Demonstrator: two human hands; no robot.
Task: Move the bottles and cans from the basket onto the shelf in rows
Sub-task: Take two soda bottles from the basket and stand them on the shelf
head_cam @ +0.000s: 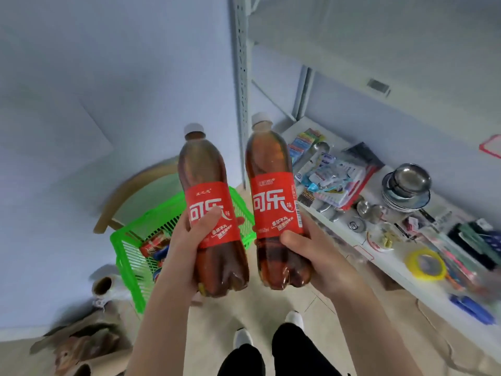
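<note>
**Two bottles in the air, none on the shelf yet**

My left hand (pixel 189 240) is wrapped round the lower label of the left bottle (pixel 208 185), thumb across the front. My right hand (pixel 311 251) grips the right bottle (pixel 273 185) the same way, low on the body. Both grips are closed firmly on their bottles. The two bottles are side by side in front of me, close but apart, held above the floor between the basket (pixel 127 267) and the shelf (pixel 393 270).

As I judge it, the task is at an early or middle stage. These two are out of the basket but not yet set down. Below my left wrist the basket holds more: I see at least a red item and a blue one, probably cans (pixel 153 246), though they are too blurred to count. The shelf level on my right carries household goods, such as steel bowls (pixel 406 183) and a tape roll (pixel 425 263), and no drinks that I can see. Any rows already made would be out of view. A higher board sits above, showing only its underside.

Each bottle stands cap-up, base towards me, red label facing me. Their long axes run close to vertical and nearly parallel, with both tops leaning a little to my left. To stand them in a row I judge they need little turning, only a level base.
</note>
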